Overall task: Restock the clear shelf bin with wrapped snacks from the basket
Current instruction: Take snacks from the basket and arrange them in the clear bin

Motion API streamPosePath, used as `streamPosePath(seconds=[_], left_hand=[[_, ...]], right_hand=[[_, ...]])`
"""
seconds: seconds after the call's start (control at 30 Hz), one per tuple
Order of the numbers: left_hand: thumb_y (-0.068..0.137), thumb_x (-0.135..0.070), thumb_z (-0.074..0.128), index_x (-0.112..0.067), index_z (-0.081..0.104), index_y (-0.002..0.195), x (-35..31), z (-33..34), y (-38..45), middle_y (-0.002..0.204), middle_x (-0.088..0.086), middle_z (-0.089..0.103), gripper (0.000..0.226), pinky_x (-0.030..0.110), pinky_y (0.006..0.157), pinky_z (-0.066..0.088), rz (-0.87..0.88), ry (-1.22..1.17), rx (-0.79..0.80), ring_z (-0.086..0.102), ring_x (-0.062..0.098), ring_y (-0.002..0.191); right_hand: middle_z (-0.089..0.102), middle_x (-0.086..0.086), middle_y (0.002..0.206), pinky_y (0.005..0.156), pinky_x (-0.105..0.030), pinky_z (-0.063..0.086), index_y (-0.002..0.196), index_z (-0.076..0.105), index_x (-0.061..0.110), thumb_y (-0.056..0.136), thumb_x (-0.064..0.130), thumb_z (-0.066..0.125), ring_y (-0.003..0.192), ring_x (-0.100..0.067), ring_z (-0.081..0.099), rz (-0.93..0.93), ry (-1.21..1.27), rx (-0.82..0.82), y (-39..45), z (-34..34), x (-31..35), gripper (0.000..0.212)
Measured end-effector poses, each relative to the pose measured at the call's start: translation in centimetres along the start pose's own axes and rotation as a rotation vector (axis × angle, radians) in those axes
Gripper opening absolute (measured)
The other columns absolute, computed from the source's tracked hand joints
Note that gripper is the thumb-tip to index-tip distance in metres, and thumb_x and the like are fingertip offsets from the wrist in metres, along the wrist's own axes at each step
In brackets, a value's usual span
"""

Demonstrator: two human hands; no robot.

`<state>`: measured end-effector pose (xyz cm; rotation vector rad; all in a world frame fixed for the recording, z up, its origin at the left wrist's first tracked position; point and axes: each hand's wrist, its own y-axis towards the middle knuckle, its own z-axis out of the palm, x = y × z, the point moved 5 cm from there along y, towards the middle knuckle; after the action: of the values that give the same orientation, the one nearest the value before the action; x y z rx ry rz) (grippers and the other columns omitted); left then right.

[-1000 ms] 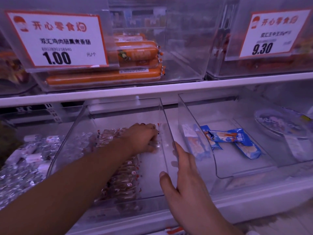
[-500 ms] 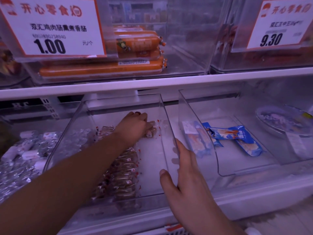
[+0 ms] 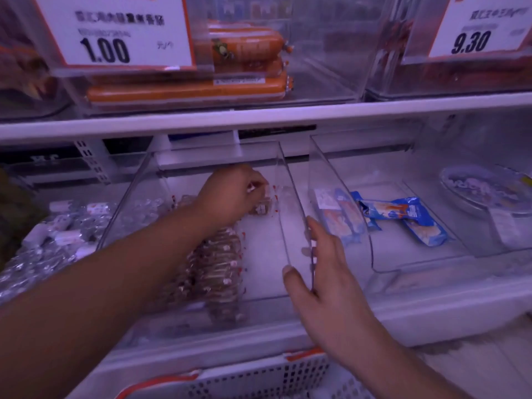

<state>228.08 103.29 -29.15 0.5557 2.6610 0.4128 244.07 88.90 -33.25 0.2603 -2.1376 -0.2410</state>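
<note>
The left hand [image 3: 233, 194] is grasping a wrapped snack [image 3: 263, 207] far inside the clear bin [image 3: 283, 180]; the right hand [image 3: 325, 283] is gripping its right wall.

Left hand [image 3: 233, 194] reaching forward, fingers seemingly pinched, right hand [image 3: 325, 286] clasping

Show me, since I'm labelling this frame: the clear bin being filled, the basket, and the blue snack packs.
clear bin [image 3: 283, 180]: head view, on its right wall.
basket [image 3: 259, 378]: head view, on its white lattice rim.
blue snack packs [image 3: 414, 217]: head view, on the largest wrapper.
</note>
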Motion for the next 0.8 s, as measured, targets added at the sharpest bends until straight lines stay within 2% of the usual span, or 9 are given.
streamPosePath(seconds=[0.17,0.23,0.33,0.4,0.47,0.57,0.67,0.73,0.8], left_hand=[[0.098,-0.026,0.054,-0.021,0.072,0.099,-6.7,-4.4,-12.9,0.093,-0.004,0.069,0.019,0.032,0.080,0.046,0.168,-0.129,-0.352,0.062,0.015,0.087],[0.099,-0.023,0.052,-0.018,0.069,0.098,-8.6,-2.4,-19.9,0.092,-0.002,0.068,0.018,0.038,0.078,0.043,0.295,-0.117,-0.349,0.061,0.021,0.084],[0.098,-0.026,0.048,-0.017,0.069,0.098,-8.2,5.7,-29.0,0.092,0.003,0.067,0.022,0.039,0.077,0.046,0.278,-0.064,0.041,0.061,0.027,0.082],[0.095,-0.034,0.046,-0.019,0.068,0.109,-6.2,12.5,-34.9,0.106,0.005,0.068,0.030,0.038,0.083,0.048,0.101,-0.007,0.471,0.065,0.030,0.094],[0.094,-0.038,0.049,-0.022,0.060,0.122,-3.5,17.8,-40.7,0.123,0.008,0.062,0.035,0.037,0.089,0.049,-0.100,0.049,0.849,0.063,0.031,0.108],[0.093,-0.040,0.048,-0.019,0.056,0.125,-2.0,22.3,-45.8,0.124,0.014,0.058,0.039,0.039,0.089,0.049,-0.123,0.098,1.092,0.062,0.034,0.109],[0.093,-0.043,0.046,-0.017,0.052,0.128,-2.0,25.0,-47.1,0.122,0.016,0.056,0.044,0.040,0.092,0.044,-0.076,0.151,1.066,0.058,0.037,0.111],[0.089,-0.042,0.051,-0.018,0.046,0.135,-2.6,26.5,-47.1,0.129,0.014,0.052,0.052,0.042,0.096,0.043,-0.080,0.114,1.038,0.055,0.037,0.116],[0.084,-0.036,0.060,-0.021,0.034,0.147,-3.9,28.1,-47.4,0.146,0.014,0.040,0.070,0.044,0.103,0.038,-0.036,0.059,1.071,0.048,0.037,0.125]], right_hand=[[0.057,0.003,0.109,0.084,-0.023,0.047,0.128,0.050,0.022,0.085,0.025,0.054,0.097,-0.009,0.059,-0.053,0.110,-0.168,-4.0,-1.9,-0.5,0.043],[0.062,0.007,0.089,0.071,-0.018,0.046,0.112,0.057,0.023,0.086,0.024,0.053,0.079,-0.010,0.060,-0.006,0.099,-0.122,-6.8,-1.3,-2.5,0.027],[0.066,0.011,0.076,0.064,-0.015,0.042,0.099,0.065,0.019,0.090,0.019,0.055,0.071,-0.006,0.061,0.143,-0.210,0.304,-12.4,3.0,-8.2,0.013],[0.068,0.003,0.084,0.068,-0.016,0.043,0.098,0.070,0.010,0.094,0.014,0.056,0.079,-0.009,0.062,0.309,-0.285,0.787,-17.7,6.7,-13.0,0.015],[0.063,0.003,0.084,0.074,-0.015,0.041,0.093,0.068,0.010,0.097,0.016,0.056,0.081,-0.012,0.061,0.438,-0.247,1.078,-22.5,9.2,-16.9,0.014],[0.061,-0.012,0.124,0.093,-0.033,0.044,0.133,0.052,0.010,0.093,0.034,0.058,0.115,-0.030,0.058,0.737,-0.451,1.005,-26.2,10.9,-22.1,0.046],[0.057,-0.016,0.132,0.097,-0.043,0.046,0.137,0.046,0.010,0.078,0.046,0.069,0.119,-0.035,0.056,0.961,-0.465,0.909,-29.3,13.2,-24.6,0.073],[0.052,-0.019,0.135,0.099,-0.046,0.047,0.137,0.044,0.006,0.076,0.048,0.066,0.120,-0.038,0.053,0.928,-0.579,0.950,-31.7,15.2,-25.0,0.078],[0.043,-0.025,0.141,0.104,-0.050,0.041,0.147,0.026,-0.003,0.080,0.050,0.056,0.124,-0.041,0.047,0.743,-0.795,0.984,-33.9,17.0,-24.8,0.090]])
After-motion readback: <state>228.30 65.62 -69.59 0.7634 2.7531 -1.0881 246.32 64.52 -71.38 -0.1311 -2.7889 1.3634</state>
